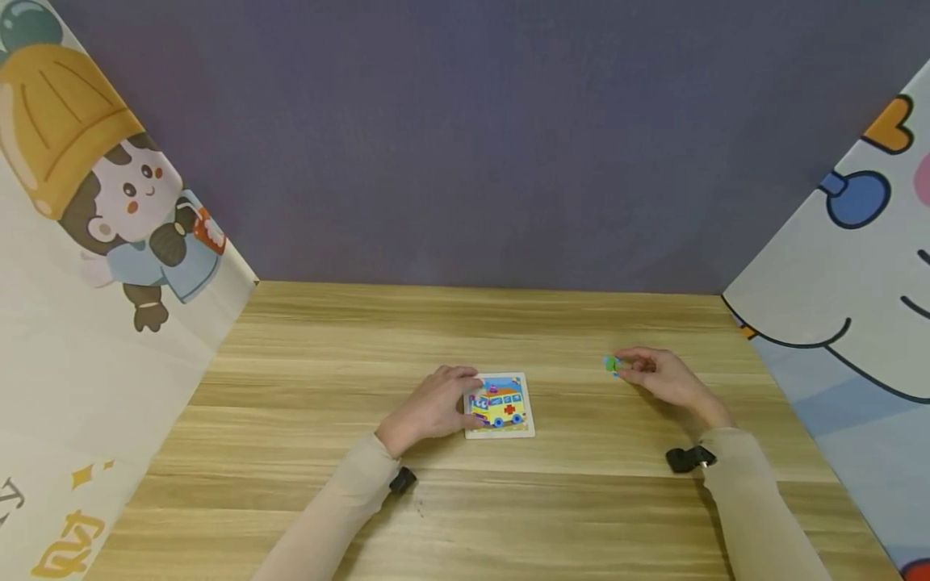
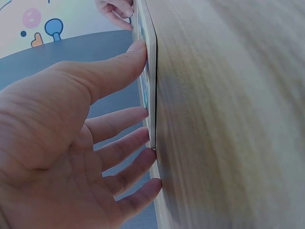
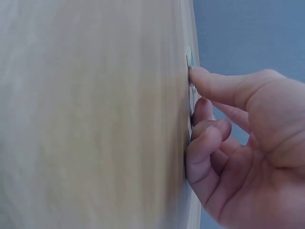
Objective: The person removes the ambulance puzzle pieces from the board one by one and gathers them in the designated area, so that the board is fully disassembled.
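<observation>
A square jigsaw board (image 1: 501, 434) with a pale rim and a yellow ambulance picture lies flat on the wooden table. My left hand (image 1: 438, 403) rests at its left side; thumb and forefinger reach over the picture while the other fingers touch around the edge, as the left wrist view (image 2: 71, 129) shows. Off to the right, my right hand (image 1: 664, 378) has thumb and forefinger at a small green-and-blue puzzle piece (image 1: 611, 365) lying at the tabletop. In the right wrist view, the thumb covers part of the piece (image 3: 190, 56), and the other fingers curl inward.
The wooden table (image 1: 349, 339) reaches back to a dark blue-grey panel (image 1: 465, 145). White panels with cartoon prints stand left (image 1: 65, 347) and right (image 1: 835, 266). Black wrist mounts (image 1: 690, 460) sit by both cuffs.
</observation>
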A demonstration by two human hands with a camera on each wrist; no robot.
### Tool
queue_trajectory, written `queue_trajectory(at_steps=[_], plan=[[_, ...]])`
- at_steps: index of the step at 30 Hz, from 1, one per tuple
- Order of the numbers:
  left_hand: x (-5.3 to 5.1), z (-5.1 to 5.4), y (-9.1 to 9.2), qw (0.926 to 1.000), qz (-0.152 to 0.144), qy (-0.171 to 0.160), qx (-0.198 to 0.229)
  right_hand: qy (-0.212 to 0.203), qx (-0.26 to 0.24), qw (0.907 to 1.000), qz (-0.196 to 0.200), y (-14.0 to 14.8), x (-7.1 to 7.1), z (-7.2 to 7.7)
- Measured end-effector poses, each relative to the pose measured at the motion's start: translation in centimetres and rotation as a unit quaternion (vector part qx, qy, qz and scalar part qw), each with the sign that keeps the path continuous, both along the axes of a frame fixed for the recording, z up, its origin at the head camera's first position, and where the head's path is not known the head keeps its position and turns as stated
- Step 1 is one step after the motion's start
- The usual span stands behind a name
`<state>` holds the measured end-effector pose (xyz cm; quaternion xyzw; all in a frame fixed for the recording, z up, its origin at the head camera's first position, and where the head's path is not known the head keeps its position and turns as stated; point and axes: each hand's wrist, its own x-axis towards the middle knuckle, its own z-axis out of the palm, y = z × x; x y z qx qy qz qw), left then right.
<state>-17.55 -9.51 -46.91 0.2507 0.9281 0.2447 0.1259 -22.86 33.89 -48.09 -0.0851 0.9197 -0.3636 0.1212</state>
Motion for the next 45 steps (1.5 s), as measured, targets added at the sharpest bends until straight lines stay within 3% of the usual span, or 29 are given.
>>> queue_trajectory(at_steps=[14, 45], plan=[[0.0, 0.0, 0.0, 1.0, 0.0, -0.004, 0.005, 0.047, 0.012, 0.9988, 0.01, -2.1, 0.5, 0.2], [0.0, -0.1, 0.0, 1.0, -0.001, 0.006, 0.006, 0.048, -0.005, 0.9965, 0.068, -9.5, 0.0, -0.3]])
